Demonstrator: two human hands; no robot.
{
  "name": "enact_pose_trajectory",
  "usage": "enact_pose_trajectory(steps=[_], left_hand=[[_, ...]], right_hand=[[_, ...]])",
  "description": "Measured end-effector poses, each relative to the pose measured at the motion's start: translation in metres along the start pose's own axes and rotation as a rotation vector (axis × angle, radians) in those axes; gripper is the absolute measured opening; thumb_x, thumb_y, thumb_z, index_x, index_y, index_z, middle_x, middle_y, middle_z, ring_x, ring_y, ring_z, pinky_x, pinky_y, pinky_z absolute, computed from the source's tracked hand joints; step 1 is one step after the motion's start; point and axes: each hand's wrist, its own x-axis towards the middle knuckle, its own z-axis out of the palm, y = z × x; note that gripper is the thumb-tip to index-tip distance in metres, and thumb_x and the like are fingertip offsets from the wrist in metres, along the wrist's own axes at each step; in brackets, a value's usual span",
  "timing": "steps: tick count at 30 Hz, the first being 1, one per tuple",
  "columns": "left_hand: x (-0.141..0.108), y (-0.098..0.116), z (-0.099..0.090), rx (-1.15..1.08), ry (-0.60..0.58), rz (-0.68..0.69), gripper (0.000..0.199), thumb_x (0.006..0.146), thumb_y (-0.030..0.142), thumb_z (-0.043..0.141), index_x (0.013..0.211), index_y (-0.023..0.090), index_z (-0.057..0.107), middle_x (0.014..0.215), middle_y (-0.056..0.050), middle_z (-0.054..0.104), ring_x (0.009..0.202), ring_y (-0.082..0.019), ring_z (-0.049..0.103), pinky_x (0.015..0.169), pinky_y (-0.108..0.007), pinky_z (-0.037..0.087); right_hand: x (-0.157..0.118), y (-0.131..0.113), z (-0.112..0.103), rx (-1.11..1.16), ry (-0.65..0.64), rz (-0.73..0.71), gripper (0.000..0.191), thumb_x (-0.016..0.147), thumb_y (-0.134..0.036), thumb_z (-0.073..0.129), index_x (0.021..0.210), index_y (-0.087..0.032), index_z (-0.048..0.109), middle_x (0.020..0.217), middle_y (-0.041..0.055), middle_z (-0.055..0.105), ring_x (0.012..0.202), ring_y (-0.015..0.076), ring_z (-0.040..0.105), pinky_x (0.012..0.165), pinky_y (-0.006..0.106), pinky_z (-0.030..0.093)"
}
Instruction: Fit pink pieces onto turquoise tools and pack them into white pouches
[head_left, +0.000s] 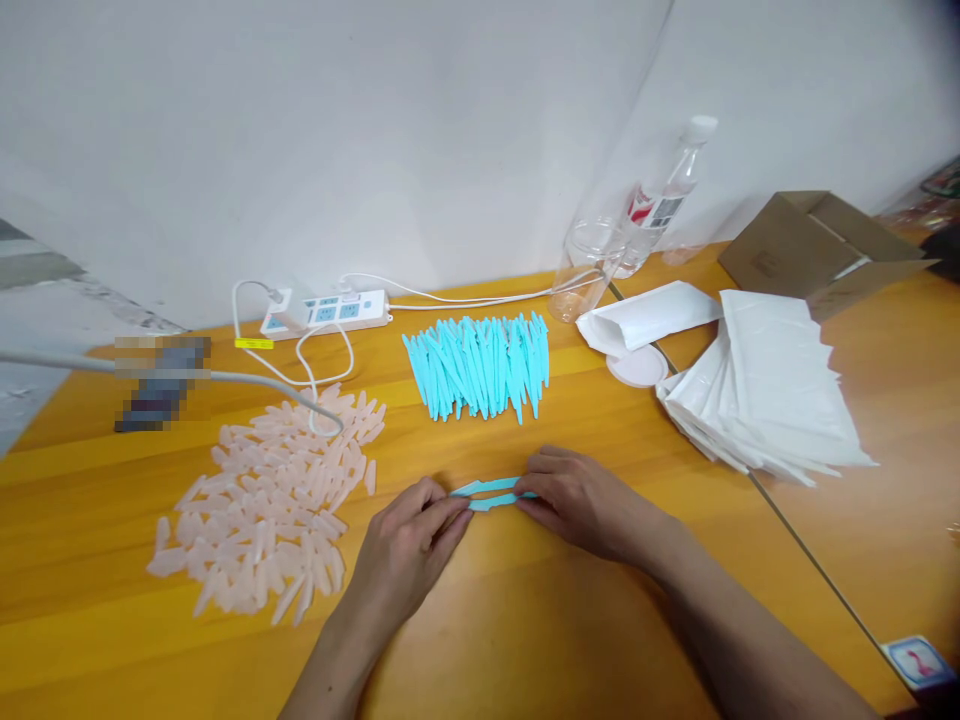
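Two slim turquoise sticks that look like eyebrow razors [495, 486] lie side by side between my hands, a narrow gap between them. My left hand [409, 535] pinches their left ends with thumb and fingers. At their right ends, my right hand [581, 500] is closed on them, its fingertips covering the tips. Beyond my hands lies a neat bundle of the same turquoise razors [480, 370] on the wooden table [525, 630]. Left of my left hand spreads a loose pile of pale pinkish, translucent pieces [262, 510], shaped like small caps.
A white power strip [326, 313] with cables stands by the wall, one cable [247, 378] crossing above the pale pieces. White pouches [780, 390], a round lid [637, 366], a clear jar [585, 270], a bottle [667, 205] and a cardboard box [817, 250] are at right.
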Motion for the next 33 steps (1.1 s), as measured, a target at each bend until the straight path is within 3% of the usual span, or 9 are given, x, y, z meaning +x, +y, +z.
enact_pose_trajectory(steps=[6, 12, 17, 25, 30, 33], left_hand=[[0.001, 0.004, -0.007, -0.02, -0.034, -0.036, 0.019, 0.099, 0.027, 0.054, 0.1, 0.02, 0.072, 0.083, -0.002, 0.057, 0.075, -0.013, 0.059, 0.068, -0.025, 0.046], [-0.001, -0.001, -0.003, -0.009, 0.033, -0.052, 0.03, 0.094, 0.031, 0.063, 0.123, 0.024, 0.068, 0.084, -0.001, 0.058, 0.073, -0.013, 0.058, 0.069, -0.025, 0.047], [-0.001, -0.006, 0.004, 0.024, 0.034, -0.059, 0.026, 0.095, 0.032, 0.062, 0.119, 0.025, 0.071, 0.08, 0.0, 0.057, 0.07, -0.013, 0.057, 0.068, -0.025, 0.047], [0.004, -0.008, 0.003, 0.043, 0.045, -0.043, 0.026, 0.096, 0.031, 0.06, 0.12, 0.025, 0.07, 0.084, -0.001, 0.061, 0.073, -0.013, 0.06, 0.071, -0.025, 0.049], [0.006, -0.008, 0.002, 0.034, 0.044, -0.055, 0.028, 0.097, 0.033, 0.059, 0.122, 0.024, 0.069, 0.084, -0.002, 0.061, 0.073, -0.013, 0.06, 0.07, -0.024, 0.049], [0.006, -0.006, 0.0, 0.017, 0.043, -0.06, 0.028, 0.097, 0.032, 0.059, 0.121, 0.025, 0.069, 0.084, -0.002, 0.061, 0.073, -0.013, 0.059, 0.069, -0.024, 0.048]], right_hand=[[0.001, -0.004, 0.002, -0.017, 0.017, -0.014, 0.023, 0.1, -0.021, 0.051, 0.092, -0.018, 0.073, 0.082, 0.0056, 0.066, 0.078, 0.0186, 0.056, 0.071, 0.03, 0.038], [0.002, -0.001, 0.005, -0.013, 0.098, 0.007, 0.021, 0.099, -0.032, 0.056, 0.096, -0.023, 0.074, 0.08, 0.0037, 0.064, 0.075, 0.0173, 0.053, 0.066, 0.029, 0.034], [0.003, 0.006, 0.007, -0.014, 0.11, 0.0, 0.027, 0.1, -0.03, 0.055, 0.087, -0.023, 0.076, 0.075, 0.004, 0.061, 0.072, 0.0157, 0.053, 0.065, 0.028, 0.034], [0.006, 0.008, 0.01, 0.05, 0.173, -0.009, 0.023, 0.1, -0.027, 0.055, 0.095, -0.023, 0.077, 0.078, 0.0051, 0.064, 0.077, 0.016, 0.057, 0.071, 0.026, 0.039], [0.007, 0.006, 0.011, 0.021, 0.159, 0.056, 0.024, 0.098, -0.03, 0.057, 0.115, -0.021, 0.071, 0.084, 0.0069, 0.067, 0.081, 0.0198, 0.06, 0.073, 0.03, 0.042], [0.005, 0.003, 0.009, 0.017, 0.138, 0.071, 0.022, 0.099, -0.031, 0.056, 0.105, -0.02, 0.073, 0.082, 0.007, 0.067, 0.08, 0.0201, 0.06, 0.073, 0.03, 0.043]])
